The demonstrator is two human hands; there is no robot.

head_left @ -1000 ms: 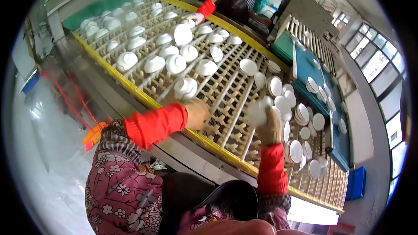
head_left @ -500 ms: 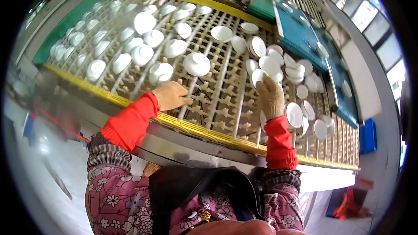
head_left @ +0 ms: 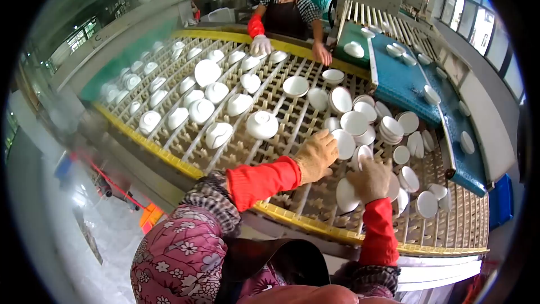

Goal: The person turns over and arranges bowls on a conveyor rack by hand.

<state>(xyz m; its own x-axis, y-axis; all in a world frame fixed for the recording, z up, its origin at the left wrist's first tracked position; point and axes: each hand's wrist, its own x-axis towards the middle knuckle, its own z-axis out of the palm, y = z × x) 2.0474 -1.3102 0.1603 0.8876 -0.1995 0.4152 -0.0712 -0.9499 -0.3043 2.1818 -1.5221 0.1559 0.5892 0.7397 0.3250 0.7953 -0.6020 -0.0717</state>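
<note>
My left hand (head_left: 316,156), in a tan glove, reaches over the slatted conveyor (head_left: 301,191). Its fingers are slightly bent and apart, beside a white bowl (head_left: 343,144). To its right, my right hand (head_left: 371,180), also gloved, has its fingers spread. It is at a small tilted bowl (head_left: 361,156) and the edge of another bowl (head_left: 346,196); whether it touches them is hard to tell. Upturned bowls, among them one with a visible foot (head_left: 262,125), sit in spaced rows on the left. Many bowls lie crowded to the right of my hands.
A co-worker (head_left: 287,11) stands across the conveyor, one gloved hand at the bowls and one bare hand on the yellow far edge (head_left: 304,52). Blue belts (head_left: 402,84) carry bowls at the right. A blue bin (head_left: 500,202) stands beyond them.
My left hand has moved right from the near-left edge to the crowded bowls. My right hand is lower among them. The view has shifted, bringing the co-worker's upper body back in.
</note>
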